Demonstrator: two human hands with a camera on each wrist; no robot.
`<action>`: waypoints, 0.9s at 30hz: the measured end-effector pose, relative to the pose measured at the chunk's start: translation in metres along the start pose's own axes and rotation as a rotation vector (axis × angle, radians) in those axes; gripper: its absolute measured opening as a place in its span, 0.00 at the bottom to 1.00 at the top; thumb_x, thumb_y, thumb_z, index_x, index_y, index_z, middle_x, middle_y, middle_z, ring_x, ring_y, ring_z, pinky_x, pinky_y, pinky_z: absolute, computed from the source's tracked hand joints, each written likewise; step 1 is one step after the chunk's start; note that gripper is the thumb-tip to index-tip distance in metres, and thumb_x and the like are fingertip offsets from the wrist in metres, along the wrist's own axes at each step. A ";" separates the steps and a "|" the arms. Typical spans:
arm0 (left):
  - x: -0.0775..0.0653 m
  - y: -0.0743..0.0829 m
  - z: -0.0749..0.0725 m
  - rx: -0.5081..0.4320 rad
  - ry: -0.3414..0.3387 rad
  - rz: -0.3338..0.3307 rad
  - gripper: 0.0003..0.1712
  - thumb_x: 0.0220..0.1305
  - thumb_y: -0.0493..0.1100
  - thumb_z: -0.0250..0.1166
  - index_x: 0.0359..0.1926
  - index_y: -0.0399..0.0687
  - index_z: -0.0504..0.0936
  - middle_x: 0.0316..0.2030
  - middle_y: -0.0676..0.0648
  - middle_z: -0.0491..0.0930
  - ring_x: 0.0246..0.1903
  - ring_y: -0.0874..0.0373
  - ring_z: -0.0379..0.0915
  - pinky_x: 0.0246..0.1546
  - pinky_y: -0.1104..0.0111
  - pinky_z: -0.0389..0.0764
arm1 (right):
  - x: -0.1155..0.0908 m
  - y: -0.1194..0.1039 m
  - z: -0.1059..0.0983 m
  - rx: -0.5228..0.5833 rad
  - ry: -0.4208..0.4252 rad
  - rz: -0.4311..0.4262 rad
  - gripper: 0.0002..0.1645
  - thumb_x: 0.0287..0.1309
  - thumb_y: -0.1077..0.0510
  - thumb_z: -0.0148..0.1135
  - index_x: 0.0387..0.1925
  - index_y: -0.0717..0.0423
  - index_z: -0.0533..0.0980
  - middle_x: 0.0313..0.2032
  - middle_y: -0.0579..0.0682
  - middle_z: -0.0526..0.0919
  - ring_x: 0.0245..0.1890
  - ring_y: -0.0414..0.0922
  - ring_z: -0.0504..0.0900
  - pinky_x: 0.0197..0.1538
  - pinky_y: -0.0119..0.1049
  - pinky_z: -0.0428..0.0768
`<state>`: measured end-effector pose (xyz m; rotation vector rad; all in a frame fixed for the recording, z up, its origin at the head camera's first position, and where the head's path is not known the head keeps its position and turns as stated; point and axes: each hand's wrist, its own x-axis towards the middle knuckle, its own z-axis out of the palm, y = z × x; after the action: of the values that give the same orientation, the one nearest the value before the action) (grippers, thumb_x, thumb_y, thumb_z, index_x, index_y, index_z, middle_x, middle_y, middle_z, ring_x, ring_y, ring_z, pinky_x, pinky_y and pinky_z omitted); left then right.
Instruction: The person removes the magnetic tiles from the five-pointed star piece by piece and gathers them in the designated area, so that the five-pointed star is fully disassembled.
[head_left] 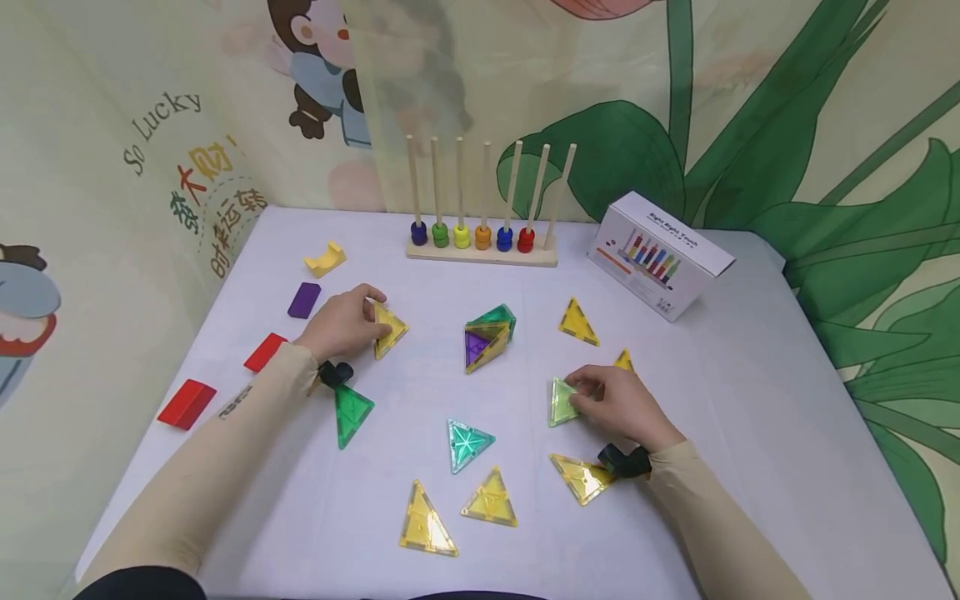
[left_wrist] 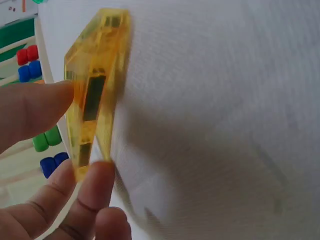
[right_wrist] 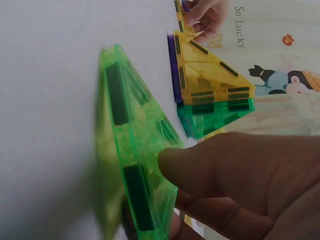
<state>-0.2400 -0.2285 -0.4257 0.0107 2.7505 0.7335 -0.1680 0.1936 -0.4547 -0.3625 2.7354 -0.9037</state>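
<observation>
My left hand [head_left: 341, 323] pinches a yellow translucent triangular magnetic tile [head_left: 393, 330] between thumb and fingers, left of the table's middle. In the left wrist view that yellow tile [left_wrist: 92, 95] is tilted up, close to the white cloth. To the right, my right hand [head_left: 621, 408] pinches a light green triangular magnetic tile [head_left: 559, 403]. The right wrist view shows the green tile [right_wrist: 132, 145] raised on edge, its lower side near the cloth. Between the hands, apart from both, stands a small joined shape of green, yellow and purple tiles [head_left: 491, 340].
Several loose tiles lie around, including a teal triangle [head_left: 468, 444], a yellow triangle [head_left: 492, 500] and a green triangle [head_left: 351, 414]. At the back are a wooden peg stand [head_left: 483, 254] with coloured beads and a white box [head_left: 656, 254]. Red blocks [head_left: 187, 404] line the left edge.
</observation>
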 end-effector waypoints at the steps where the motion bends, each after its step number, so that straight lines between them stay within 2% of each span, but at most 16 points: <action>1: 0.001 0.000 0.001 0.022 0.012 0.002 0.33 0.68 0.50 0.69 0.68 0.46 0.71 0.50 0.40 0.78 0.45 0.47 0.74 0.46 0.58 0.78 | -0.001 0.001 -0.001 -0.010 0.013 -0.001 0.14 0.61 0.59 0.67 0.48 0.54 0.86 0.33 0.46 0.85 0.32 0.42 0.76 0.36 0.34 0.72; 5: 0.004 0.006 0.006 0.095 0.084 0.057 0.29 0.66 0.49 0.70 0.65 0.46 0.77 0.58 0.39 0.77 0.54 0.43 0.71 0.59 0.48 0.77 | -0.003 0.005 -0.002 -0.038 0.053 0.025 0.13 0.60 0.60 0.68 0.46 0.54 0.87 0.33 0.47 0.85 0.31 0.43 0.74 0.34 0.35 0.70; 9: 0.005 0.025 0.014 0.102 0.128 0.172 0.23 0.67 0.48 0.70 0.60 0.47 0.82 0.61 0.41 0.79 0.57 0.43 0.71 0.62 0.47 0.76 | -0.002 0.004 -0.002 -0.046 0.087 0.048 0.11 0.61 0.59 0.68 0.45 0.54 0.86 0.35 0.49 0.85 0.32 0.45 0.73 0.34 0.36 0.70; 12: 0.009 0.047 0.023 0.083 0.093 0.287 0.21 0.68 0.48 0.70 0.59 0.47 0.83 0.59 0.44 0.83 0.58 0.45 0.73 0.63 0.50 0.76 | 0.002 -0.001 -0.001 -0.011 0.108 0.043 0.10 0.63 0.58 0.69 0.45 0.54 0.86 0.35 0.49 0.85 0.30 0.44 0.74 0.33 0.35 0.71; 15: 0.016 0.069 0.033 0.070 0.027 0.395 0.22 0.67 0.47 0.71 0.60 0.47 0.83 0.56 0.46 0.85 0.58 0.48 0.76 0.64 0.52 0.77 | 0.006 -0.008 0.000 0.019 0.109 0.038 0.10 0.65 0.55 0.68 0.45 0.53 0.86 0.35 0.49 0.86 0.28 0.43 0.75 0.31 0.34 0.72; 18: 0.021 0.085 0.043 0.075 -0.013 0.469 0.22 0.66 0.46 0.72 0.59 0.47 0.84 0.56 0.47 0.87 0.57 0.49 0.79 0.63 0.54 0.78 | 0.013 -0.017 0.003 0.035 0.080 0.043 0.10 0.67 0.53 0.67 0.46 0.51 0.85 0.36 0.48 0.86 0.27 0.42 0.75 0.31 0.34 0.72; 21: 0.026 0.093 0.052 0.100 -0.017 0.494 0.19 0.66 0.46 0.72 0.56 0.49 0.86 0.54 0.49 0.88 0.54 0.51 0.80 0.61 0.55 0.80 | 0.021 -0.028 0.007 0.067 0.046 0.047 0.11 0.67 0.52 0.68 0.46 0.50 0.85 0.37 0.47 0.87 0.28 0.43 0.76 0.33 0.34 0.74; 27: 0.030 0.099 0.061 0.117 0.015 0.482 0.13 0.67 0.47 0.72 0.51 0.50 0.88 0.48 0.50 0.89 0.49 0.53 0.79 0.57 0.57 0.81 | 0.035 -0.047 0.014 0.124 0.003 -0.001 0.13 0.67 0.51 0.68 0.47 0.52 0.85 0.36 0.47 0.89 0.30 0.42 0.78 0.37 0.34 0.77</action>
<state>-0.2578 -0.1108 -0.4358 0.7145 2.8256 0.6810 -0.1896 0.1387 -0.4417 -0.3387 2.6662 -1.0682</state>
